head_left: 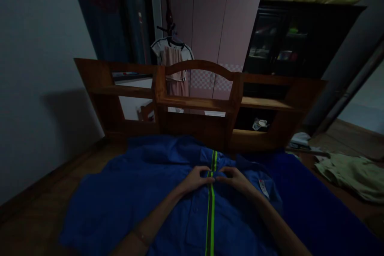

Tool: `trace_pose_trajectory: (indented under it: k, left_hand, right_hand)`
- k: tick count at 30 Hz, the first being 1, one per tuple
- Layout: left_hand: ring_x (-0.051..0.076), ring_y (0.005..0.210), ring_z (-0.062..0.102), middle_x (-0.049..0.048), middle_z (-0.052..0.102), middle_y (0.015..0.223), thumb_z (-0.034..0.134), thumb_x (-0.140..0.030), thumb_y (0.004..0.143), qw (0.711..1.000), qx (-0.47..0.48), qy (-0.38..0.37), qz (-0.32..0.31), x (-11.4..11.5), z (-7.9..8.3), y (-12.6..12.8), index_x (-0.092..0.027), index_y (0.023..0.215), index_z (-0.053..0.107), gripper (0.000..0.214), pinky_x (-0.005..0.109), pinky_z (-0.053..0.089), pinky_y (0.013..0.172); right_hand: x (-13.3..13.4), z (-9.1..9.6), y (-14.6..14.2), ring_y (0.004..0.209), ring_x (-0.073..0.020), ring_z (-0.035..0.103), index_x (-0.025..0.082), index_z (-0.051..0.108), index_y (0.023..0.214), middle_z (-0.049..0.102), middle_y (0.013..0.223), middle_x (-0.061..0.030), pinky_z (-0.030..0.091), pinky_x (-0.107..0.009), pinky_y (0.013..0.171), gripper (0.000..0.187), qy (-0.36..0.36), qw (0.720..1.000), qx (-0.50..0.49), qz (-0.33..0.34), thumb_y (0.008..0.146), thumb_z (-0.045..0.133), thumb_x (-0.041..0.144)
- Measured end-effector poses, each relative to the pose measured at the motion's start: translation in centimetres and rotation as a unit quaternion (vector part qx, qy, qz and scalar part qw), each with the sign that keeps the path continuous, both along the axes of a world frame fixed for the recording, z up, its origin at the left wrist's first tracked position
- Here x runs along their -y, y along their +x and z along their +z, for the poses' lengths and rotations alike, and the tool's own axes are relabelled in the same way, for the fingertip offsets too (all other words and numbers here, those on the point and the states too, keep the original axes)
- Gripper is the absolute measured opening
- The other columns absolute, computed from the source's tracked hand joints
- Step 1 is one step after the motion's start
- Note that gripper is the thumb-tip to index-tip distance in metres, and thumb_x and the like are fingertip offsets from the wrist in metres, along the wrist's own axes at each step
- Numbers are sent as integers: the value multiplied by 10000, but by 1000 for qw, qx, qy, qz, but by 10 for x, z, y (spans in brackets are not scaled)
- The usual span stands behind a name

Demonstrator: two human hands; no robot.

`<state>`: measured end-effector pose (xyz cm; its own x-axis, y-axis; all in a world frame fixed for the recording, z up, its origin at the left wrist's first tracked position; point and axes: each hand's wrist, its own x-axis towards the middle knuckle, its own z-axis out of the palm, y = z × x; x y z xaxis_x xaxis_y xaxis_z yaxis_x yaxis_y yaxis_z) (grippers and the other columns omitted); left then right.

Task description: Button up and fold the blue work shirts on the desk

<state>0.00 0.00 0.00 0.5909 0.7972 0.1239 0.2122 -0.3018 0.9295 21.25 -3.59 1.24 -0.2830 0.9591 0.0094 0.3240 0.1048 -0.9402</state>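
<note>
A blue jacket point(144, 196) lies spread flat in front of me, with a bright yellow-green stripe point(211, 208) running down its middle. My left hand point(196, 178) pinches the jacket's front edge just left of the stripe, fingers curled. Facing it from the right, my right hand point(235, 178) has its fingers closed on the opposite edge. The two hands nearly meet at the stripe, below the collar. A small white label point(263, 188) shows on the jacket's chest, right of my right hand.
A wooden headboard point(198, 104) with shelves stands just beyond the jacket. Behind it are a pink wardrobe point(222, 28), hanging clothes point(172, 60) and a dark cabinet point(288, 40). A pale green garment point(348, 170) lies on the right. A grey wall point(39, 88) is on the left.
</note>
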Motion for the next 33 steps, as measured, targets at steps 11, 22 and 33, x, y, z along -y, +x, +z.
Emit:
trace_pose_trajectory:
  k: [11, 22, 33]
  left_hand:
    - [165, 804, 569, -1, 628, 842, 712, -447, 664, 999, 5, -20, -48, 1, 7, -4, -131, 909, 653, 404, 222, 424, 700]
    - [175, 854, 562, 6, 635, 908, 669, -456, 712, 999, 19, 0, -37, -1, 3, -2, -145, 976, 644, 409, 234, 423, 750]
    - [155, 775, 566, 6, 630, 846, 647, -456, 734, 998, 25, 48, 9, 1, 2, 2, -134, 932, 642, 378, 215, 417, 677]
  right_hand:
    - [2, 5, -1, 712, -158, 552, 146, 654, 869, 618, 772, -5, 409, -236, 637, 408, -20, 1000, 6, 6, 664, 728, 491]
    - [3, 4, 1, 713, -143, 550, 161, 646, 900, 612, 793, 3, 411, -224, 641, 400, -45, 999, -25, 4, 667, 740, 472]
    - [6, 9, 0, 743, -161, 563, 163, 652, 897, 628, 803, -7, 410, -226, 649, 421, -59, 998, -9, -38, 646, 746, 487]
